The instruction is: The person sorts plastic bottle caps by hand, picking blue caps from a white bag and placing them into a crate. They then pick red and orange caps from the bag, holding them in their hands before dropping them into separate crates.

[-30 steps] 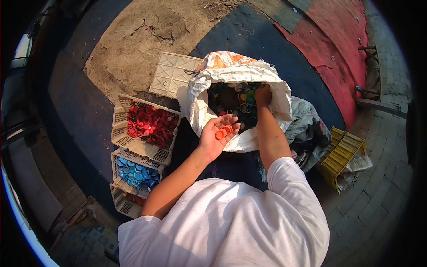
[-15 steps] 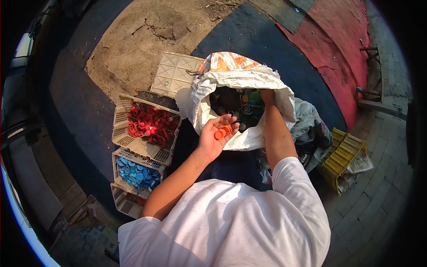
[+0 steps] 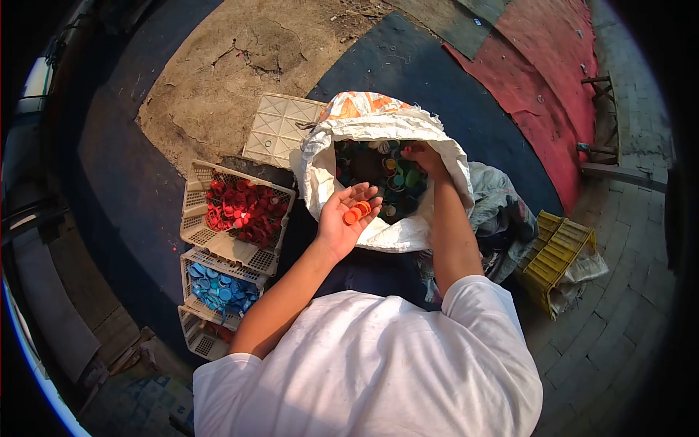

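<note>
My left hand point(image 3: 336, 224) is palm up at the near left of the sack's mouth, fingers loosely curled around a few orange bottle caps point(image 3: 357, 213). Inside the white woven sack point(image 3: 397, 239), my right hand point(image 3: 428, 159) is by the right wall, its fingertips pinched on a small red bottle cap point(image 3: 408, 149). Loose caps in green, yellow, white and other colours point(image 3: 395, 178) lie below it in the sack. Shadow blurs many of them.
Left of the sack, one crate holds red caps point(image 3: 244, 207) and another holds blue caps point(image 3: 222, 288). A third crate point(image 3: 195, 331) sits nearer me. Beyond is an upturned pale crate point(image 3: 280, 131). On the right are a grey bundle point(image 3: 502, 197) and a yellow crate point(image 3: 557, 251).
My right hand has risen from deeper in the sack, and a red cap now shows at its fingertips. The left hand still holds the orange caps. The whole view has shifted slightly.
</note>
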Demonstrator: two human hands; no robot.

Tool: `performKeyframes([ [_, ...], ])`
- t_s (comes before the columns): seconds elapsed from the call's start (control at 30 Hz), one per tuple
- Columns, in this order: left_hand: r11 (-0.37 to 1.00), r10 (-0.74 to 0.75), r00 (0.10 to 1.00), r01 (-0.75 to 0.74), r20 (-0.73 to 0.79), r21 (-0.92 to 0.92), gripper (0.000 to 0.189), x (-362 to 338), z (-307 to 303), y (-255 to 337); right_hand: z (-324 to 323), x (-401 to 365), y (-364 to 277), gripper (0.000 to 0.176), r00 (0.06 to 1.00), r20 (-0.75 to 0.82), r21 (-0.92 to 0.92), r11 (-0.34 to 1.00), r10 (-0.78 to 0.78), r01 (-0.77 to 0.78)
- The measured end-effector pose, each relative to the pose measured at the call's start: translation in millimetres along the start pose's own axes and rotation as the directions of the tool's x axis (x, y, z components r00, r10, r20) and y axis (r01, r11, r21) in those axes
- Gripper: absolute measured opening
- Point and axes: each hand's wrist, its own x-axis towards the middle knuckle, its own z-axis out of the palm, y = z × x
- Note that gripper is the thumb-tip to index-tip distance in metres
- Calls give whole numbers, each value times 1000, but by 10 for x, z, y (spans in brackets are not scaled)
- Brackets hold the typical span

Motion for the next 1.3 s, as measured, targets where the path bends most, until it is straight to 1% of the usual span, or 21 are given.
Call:
performKeyframes([
  [0.07, 1000, 6, 1000, -6, 14, -6, 32, 10, -37, -1, 52, -339, -366, 46, 999, -29, -62, 998, 26, -28],
  [0.17, 1000, 20, 1000, -20, 7, -12, 31, 20, -40, 9, 158, -655, -652, 45, 999, -45, -12, 1000, -18, 17],
  [0.27, 999, 29, 1000, -29, -2, -13, 31, 37, -46, 5, 197, -923, -815, 44, 995, -49, -57, 995, -88, 85],
  [0.37, 999, 32, 999, -32, -18, -17, 31, 31, -47, -3, 192, -1081, -882, 43, 999, 40, 6, 1000, -10, 10],
  [0.43, 999, 35, 999, -36, -17, -18, 31, 25, -55, -14, 182, -1202, -922, 44, 998, 58, 6, 1000, -1, 0],
  [0.47, 999, 38, 999, -39, -15, -18, 31, 32, -54, -15, 180, -1243, -932, 45, 998, 66, 5, 1000, 2, -2],
  [0.57, 999, 42, 999, -43, -30, -15, 31, 17, -47, -18, 225, -1334, -860, 45, 996, -37, 42, 996, -77, 78],
  [0.67, 999, 52, 998, -53, -39, -10, 30, 13, -67, -30, 232, -1486, -1003, 44, 998, -63, -40, 999, -10, 8],
  [0.77, 999, 50, 998, -51, -44, -5, 30, 28, -110, -46, 292, -1434, -881, 45, 991, -46, -202, 973, -124, 112],
  [0.87, 999, 52, 997, -52, -60, 0, 30, 16, -123, -66, 404, -1345, -722, 46, 988, -25, -226, 964, -149, 140],
  [1.07, 998, 60, 996, -60, -71, 3, 30, 4, -132, -82, 511, -1229, -588, 45, 992, -56, -276, 957, -110, 91],
  [1.17, 998, 62, 996, -63, -63, 1, 30, 2, -145, -88, 502, -1272, -656, 43, 998, -36, -239, 970, -59, 49],
  [1.27, 998, 62, 996, -62, -65, -1, 30, 3, -139, -93, 463, -1281, -666, 42, 999, -13, -317, 947, -51, 45],
  [1.3, 998, 66, 996, -66, -66, 7, 30, 5, -132, -92, 455, -1262, -643, 42, 999, -8, -319, 947, -38, 34],
])
